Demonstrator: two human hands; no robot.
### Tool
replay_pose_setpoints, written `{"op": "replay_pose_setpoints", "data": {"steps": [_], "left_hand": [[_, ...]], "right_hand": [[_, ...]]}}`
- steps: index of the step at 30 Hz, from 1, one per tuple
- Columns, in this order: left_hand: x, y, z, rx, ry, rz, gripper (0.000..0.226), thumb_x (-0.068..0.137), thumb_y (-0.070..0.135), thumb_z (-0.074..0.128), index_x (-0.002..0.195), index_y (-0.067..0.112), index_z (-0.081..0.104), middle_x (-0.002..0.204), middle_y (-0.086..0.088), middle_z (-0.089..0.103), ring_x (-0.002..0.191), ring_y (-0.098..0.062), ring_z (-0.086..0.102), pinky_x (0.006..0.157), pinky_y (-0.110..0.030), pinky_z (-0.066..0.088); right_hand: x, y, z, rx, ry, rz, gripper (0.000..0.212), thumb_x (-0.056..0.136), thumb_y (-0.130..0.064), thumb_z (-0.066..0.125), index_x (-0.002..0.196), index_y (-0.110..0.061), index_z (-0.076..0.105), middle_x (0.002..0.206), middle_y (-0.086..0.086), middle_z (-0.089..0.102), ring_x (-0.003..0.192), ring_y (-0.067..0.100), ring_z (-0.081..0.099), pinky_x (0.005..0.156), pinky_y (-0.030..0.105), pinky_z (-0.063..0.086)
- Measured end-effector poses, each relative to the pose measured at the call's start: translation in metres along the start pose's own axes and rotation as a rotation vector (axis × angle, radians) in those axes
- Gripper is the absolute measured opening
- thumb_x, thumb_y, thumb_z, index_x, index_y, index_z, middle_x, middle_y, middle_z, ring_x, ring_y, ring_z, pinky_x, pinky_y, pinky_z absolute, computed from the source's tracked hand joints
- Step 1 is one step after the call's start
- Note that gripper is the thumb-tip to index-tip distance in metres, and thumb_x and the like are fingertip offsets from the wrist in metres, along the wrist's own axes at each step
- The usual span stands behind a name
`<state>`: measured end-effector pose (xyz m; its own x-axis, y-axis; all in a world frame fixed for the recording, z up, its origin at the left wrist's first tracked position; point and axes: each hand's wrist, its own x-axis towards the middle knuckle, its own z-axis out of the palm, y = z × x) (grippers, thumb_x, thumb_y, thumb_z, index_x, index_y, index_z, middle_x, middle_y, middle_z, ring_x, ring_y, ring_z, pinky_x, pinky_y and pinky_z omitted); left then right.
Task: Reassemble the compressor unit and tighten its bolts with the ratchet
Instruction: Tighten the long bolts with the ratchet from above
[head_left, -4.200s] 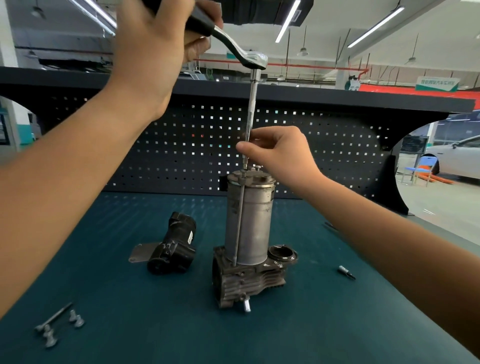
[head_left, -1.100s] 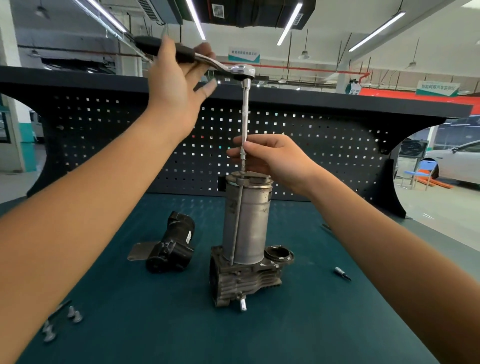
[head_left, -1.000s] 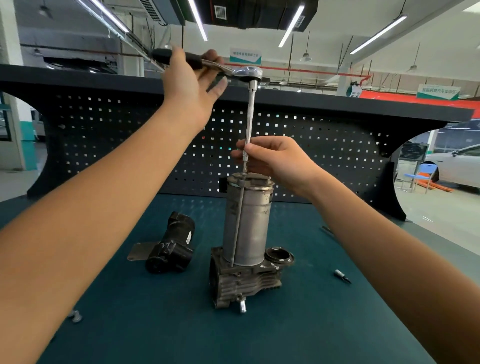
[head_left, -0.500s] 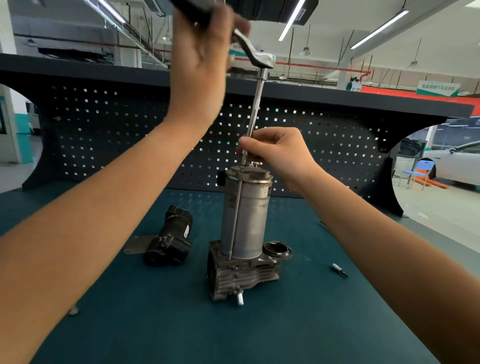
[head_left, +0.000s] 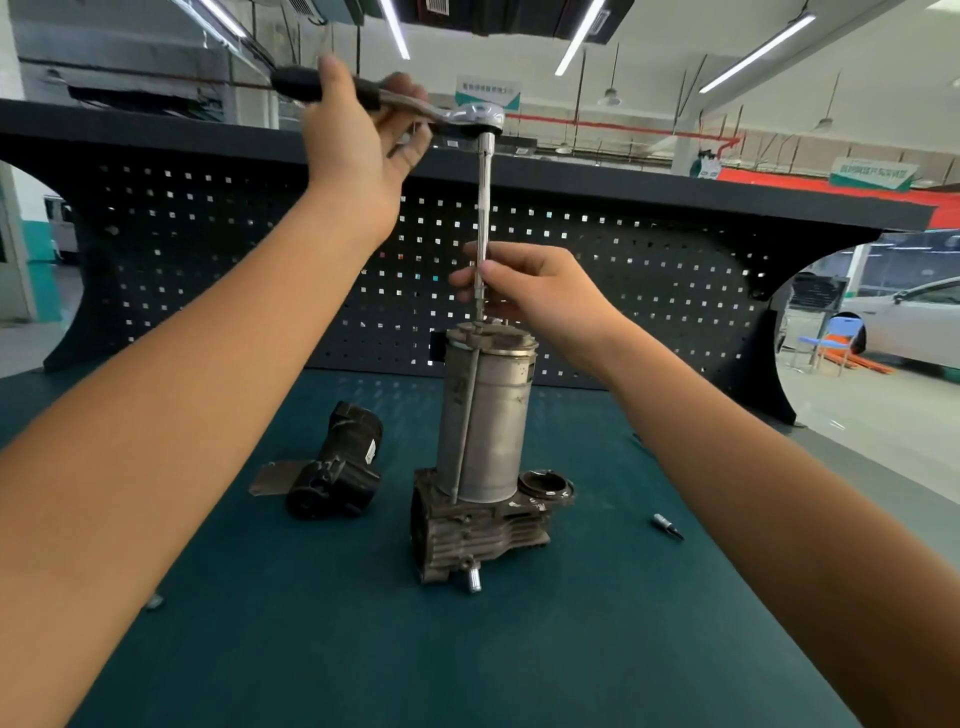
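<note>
**COMPRESSOR, PART-ASSEMBLED: BOLT UNDER THE RATCHET**

**Status.** The compressor (head_left: 483, 431) is stood upright on the mat (head_left: 519, 649), near mid-bench, its cylinder seated on the finned base (head_left: 478, 530). One long bolt (head_left: 465, 421) is seen run down the near side of the cylinder, from cap to base; any others are hidden behind it. Tightening is judged to be in hand and not finished, since the extension (head_left: 483, 208) is set down on the cap at that bolt's head. A black housing (head_left: 337, 467) is laid on its side just left of the compressor, apart from it and not yet fitted (where it belongs cannot be told). A round port (head_left: 545, 483) on the base is uncovered. A bit (head_left: 667, 526) is laid to the right, well apart, and a small fastener (head_left: 154, 601) is glimpsed by the left forearm. Part of the reassembly is therefore judged outstanding.

**Grip.** The ratchet (head_left: 475, 117) is held high above the compressor, its handle roughly level and pointed left. The left hand (head_left: 353, 156) is closed round that handle, with the fingers curled about it. The right hand (head_left: 540, 296) is pinched on the lower extension, just above the cap, thumb and fingertips brought together on the shaft to steady it. Whether the tool is fully seated on the bolt head cannot be told, as that joint is too small to be read.
</note>
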<state>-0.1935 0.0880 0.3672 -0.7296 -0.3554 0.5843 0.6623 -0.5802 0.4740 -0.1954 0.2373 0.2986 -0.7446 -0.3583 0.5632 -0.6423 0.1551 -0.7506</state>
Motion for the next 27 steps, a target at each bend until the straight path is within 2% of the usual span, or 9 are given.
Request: {"op": "replay_pose_setpoints", "data": {"steps": [2, 5, 8, 11, 15, 17, 21, 24, 27], "left_hand": [[0.008, -0.002, 0.000, -0.075, 0.054, -0.134, 0.048, 0.102, 0.036, 0.027, 0.126, -0.001, 0.046, 0.086, -0.010, 0.060, 0.077, -0.020, 0.062, 0.066, -0.033, 0.052], [0.016, -0.002, -0.001, -0.178, 0.102, -0.238, 0.050, 0.102, 0.038, 0.024, 0.089, 0.001, 0.054, 0.083, -0.011, 0.057, 0.075, -0.019, 0.058, 0.063, -0.032, 0.049], [0.010, -0.001, -0.003, -0.170, 0.052, -0.195, 0.045, 0.102, 0.037, 0.026, 0.102, 0.001, 0.052, 0.082, -0.008, 0.059, 0.077, -0.018, 0.061, 0.067, -0.035, 0.050], [-0.004, 0.002, 0.003, 0.044, -0.045, -0.007, 0.037, 0.102, 0.034, 0.028, 0.121, 0.006, 0.044, 0.088, -0.005, 0.062, 0.087, -0.016, 0.065, 0.075, -0.037, 0.053], [-0.034, 0.003, 0.025, 0.564, -0.255, 0.465, 0.014, 0.102, 0.020, 0.029, 0.105, 0.010, 0.038, 0.084, 0.000, 0.058, 0.081, -0.007, 0.060, 0.082, -0.033, 0.054], [-0.041, -0.002, 0.029, 0.628, -0.338, 0.587, 0.010, 0.100, 0.016, 0.029, 0.100, 0.012, 0.039, 0.083, 0.000, 0.057, 0.078, -0.003, 0.058, 0.081, -0.026, 0.050], [-0.035, 0.002, 0.027, 0.380, -0.110, 0.378, 0.019, 0.103, 0.024, 0.026, 0.097, 0.015, 0.041, 0.077, 0.002, 0.060, 0.073, -0.010, 0.060, 0.073, -0.029, 0.048], [-0.016, 0.004, 0.020, 0.148, 0.087, 0.147, 0.023, 0.102, 0.033, 0.026, 0.094, 0.017, 0.042, 0.069, 0.003, 0.060, 0.068, -0.010, 0.064, 0.070, -0.031, 0.051], [0.002, 0.003, 0.011, 0.044, 0.175, -0.005, 0.037, 0.102, 0.037, 0.026, 0.116, 0.010, 0.046, 0.074, -0.001, 0.059, 0.071, -0.013, 0.064, 0.067, -0.033, 0.049]], "right_hand": [[0.003, 0.002, 0.001, -0.022, 0.046, -0.011, 0.015, 0.095, -0.007, 0.050, 0.091, -0.016, 0.062, 0.080, -0.005, 0.069, 0.079, 0.025, 0.062, 0.076, 0.033, 0.050], [0.005, -0.001, 0.006, -0.078, 0.117, -0.036, 0.017, 0.091, -0.010, 0.056, 0.081, -0.020, 0.064, 0.072, -0.008, 0.069, 0.089, 0.050, 0.059, 0.084, 0.046, 0.053], [0.003, -0.001, 0.008, -0.113, 0.163, -0.051, 0.019, 0.090, -0.013, 0.059, 0.074, -0.020, 0.066, 0.072, -0.003, 0.070, 0.061, 0.022, 0.053, 0.052, 0.017, 0.045], [0.001, -0.001, 0.009, -0.156, 0.229, -0.030, 0.014, 0.090, -0.017, 0.060, 0.080, -0.012, 0.070, 0.082, 0.014, 0.072, 0.047, 0.006, 0.041, 0.045, 0.014, 0.036], [0.002, 0.000, 0.010, -0.201, 0.309, -0.032, 0.021, 0.087, -0.023, 0.064, 0.095, -0.005, 0.071, 0.088, 0.011, 0.072, 0.052, 0.001, 0.049, 0.052, 0.013, 0.039], [0.003, 0.000, 0.006, -0.258, 0.285, -0.052, 0.024, 0.087, -0.026, 0.064, 0.093, -0.003, 0.071, 0.085, 0.010, 0.072, 0.058, 0.004, 0.052, 0.057, 0.016, 0.043], [0.001, -0.005, -0.005, -0.434, 0.103, -0.053, 0.035, 0.096, -0.027, 0.048, 0.091, 0.004, 0.064, 0.059, 0.003, 0.055, 0.045, 0.003, 0.044, 0.050, 0.014, 0.037], [-0.001, -0.004, -0.004, -0.224, 0.002, 0.000, 0.025, 0.099, -0.024, 0.042, 0.088, -0.027, 0.064, 0.104, 0.019, 0.068, 0.085, 0.041, 0.059, 0.080, 0.043, 0.051], [0.001, 0.003, 0.002, -0.023, -0.026, 0.034, 0.022, 0.099, -0.016, 0.044, 0.091, -0.028, 0.061, 0.105, 0.013, 0.069, 0.084, 0.024, 0.067, 0.086, 0.040, 0.051]]}}
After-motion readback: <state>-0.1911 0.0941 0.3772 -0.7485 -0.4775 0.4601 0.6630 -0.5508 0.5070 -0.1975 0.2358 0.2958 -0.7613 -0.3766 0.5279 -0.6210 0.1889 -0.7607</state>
